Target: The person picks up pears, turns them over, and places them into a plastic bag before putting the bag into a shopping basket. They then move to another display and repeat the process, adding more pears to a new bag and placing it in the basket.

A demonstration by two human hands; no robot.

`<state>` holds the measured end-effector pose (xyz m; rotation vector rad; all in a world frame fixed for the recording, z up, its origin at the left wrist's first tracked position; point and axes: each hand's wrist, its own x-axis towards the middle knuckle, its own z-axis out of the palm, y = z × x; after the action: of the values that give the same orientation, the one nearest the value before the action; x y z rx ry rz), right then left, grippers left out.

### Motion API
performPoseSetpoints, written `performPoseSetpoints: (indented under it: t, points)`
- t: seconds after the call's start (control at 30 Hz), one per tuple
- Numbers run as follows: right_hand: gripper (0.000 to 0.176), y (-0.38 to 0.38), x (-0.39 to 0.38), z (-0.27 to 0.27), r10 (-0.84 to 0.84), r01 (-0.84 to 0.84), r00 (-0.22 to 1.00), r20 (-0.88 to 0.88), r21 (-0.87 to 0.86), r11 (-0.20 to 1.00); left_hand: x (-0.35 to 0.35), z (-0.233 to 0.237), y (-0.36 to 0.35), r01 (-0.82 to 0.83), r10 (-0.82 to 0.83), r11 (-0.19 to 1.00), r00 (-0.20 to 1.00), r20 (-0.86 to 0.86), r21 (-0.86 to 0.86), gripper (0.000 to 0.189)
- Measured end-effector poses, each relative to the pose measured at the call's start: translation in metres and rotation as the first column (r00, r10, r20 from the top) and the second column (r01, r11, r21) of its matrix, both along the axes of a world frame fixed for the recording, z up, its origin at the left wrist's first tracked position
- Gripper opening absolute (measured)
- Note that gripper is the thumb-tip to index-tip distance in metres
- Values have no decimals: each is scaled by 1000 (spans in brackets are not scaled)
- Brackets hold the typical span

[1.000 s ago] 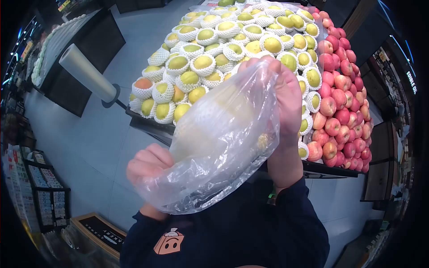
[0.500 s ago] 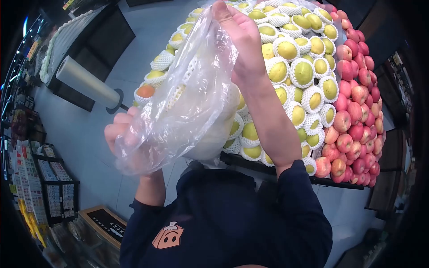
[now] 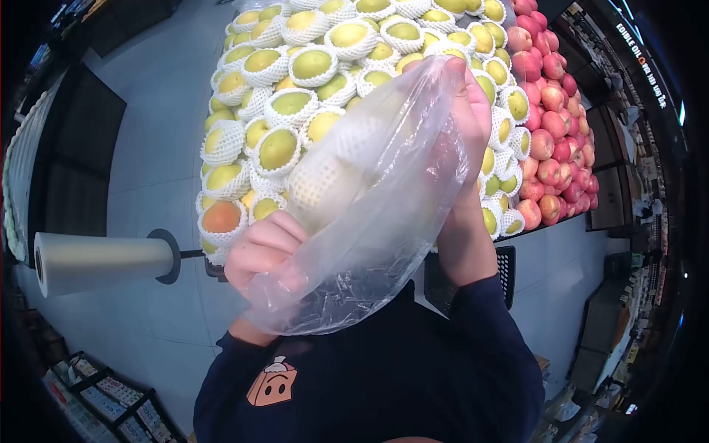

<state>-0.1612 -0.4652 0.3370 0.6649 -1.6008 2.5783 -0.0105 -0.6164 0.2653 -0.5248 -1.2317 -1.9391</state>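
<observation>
Netted pear (image 3: 325,184) inside plastic bag (image 3: 391,229), left grip (image 3: 266,247) closed beneath, right grip (image 3: 469,125) closed on rim.

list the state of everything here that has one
bag: held up, one pear inside
pear: wrapped in foam net
left hand: gripping bag's bottom
right hand: pinching bag's top edge
bag roll: on its holder, level
pears on stand: piled, netted
apples: piled, bare
</observation>
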Motion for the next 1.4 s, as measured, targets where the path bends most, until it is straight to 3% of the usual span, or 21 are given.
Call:
performPoseSetpoints:
  t: [0.2, 0.27, 0.33, 0.4, 0.43, 0.5, 0.57, 0.67, 0.8, 0.9, 0.93, 1.0, 1.03, 1.1, 1.13, 1.23, 1.3, 1.4]
  points:
    - [26, 11, -7, 0, -14, 9, 998, 58, 86, 996, 1, 4, -10, 13, 14, 986, 986, 165, -164, 25]
    - [23, 29, -20, -9, 72, -81, 996, 59, 160, 984, -1, 10, -8, -22, 69, 975, 976, 209, -222, 29]
    - [20, 38, -28, -10, 123, -132, 991, 56, 213, 968, -8, 16, 10, -92, 112, 990, 974, 199, -109, 37]
    - [17, 42, -30, -11, 134, -143, 990, 53, 242, 960, -11, 21, 10, -74, 131, 950, 977, 171, -304, 47]
    - [15, 48, -33, -10, 154, -158, 987, 35, 266, 951, -12, 25, -7, -26, 120, 843, 983, 140, -537, 52]
    - [13, 62, -42, -8, 193, -185, 981, 4, 312, 932, -12, 38, -20, 133, 93, 606, 967, 236, -784, 60]
    - [12, 72, -42, -2, 155, -133, 987, -27, 387, 912, -12, 53, -19, 373, 114, 447, 878, 465, -813, 67]
    - [14, 90, -47, -7, 87, -31, 991, -102, 463, 886, -17, 41, -9, 328, 167, 527, 865, 474, -784, 70]
    - [16, 105, -39, -13, -92, 247, 949, -301, 531, 810, -24, 37, 3, 112, 214, 575, 935, 282, -810, 75]
    - [20, 102, -17, -9, -348, 645, 656, -670, 258, 719, -28, 40, 13, 74, 175, 685, 949, 263, -725, 91]
    - [24, 108, -9, -6, -287, 640, 585, -758, 215, 738, -28, 41, 17, 85, 148, 736, 948, 282, -671, 95]
    - [20, 107, 12, 2, -7, 415, 661, -750, 358, 837, -30, 41, 16, 142, 64, 812, 942, 329, -565, 92]
    - [19, 103, 12, -3, 75, 403, 691, -719, 469, 786, -32, 39, 10, 191, 5, 836, 935, 356, -514, 85]
    - [17, 96, 12, -14, 227, 369, 743, -629, 669, 646, -35, 38, 7, 174, 49, 817, 929, 366, -550, 68]
    - [22, 96, 11, -10, 242, 456, 771, -588, 777, 433, -36, 39, 9, 109, 152, 766, 927, 343, -634, 58]
    - [25, 100, 3, -27, 220, 619, 707, -673, 738, 267, -41, 52, 28, -1, 412, 620, 852, 324, -785, 45]
    - [33, 102, 0, -28, 279, 604, 704, -653, 757, 250, -46, 58, 39, -67, 528, 516, 810, 255, -854, 49]
    - [43, 101, -5, -34, 307, 608, 671, -675, 738, 295, -50, 62, 45, -245, 595, 327, 804, -2, -913, 55]
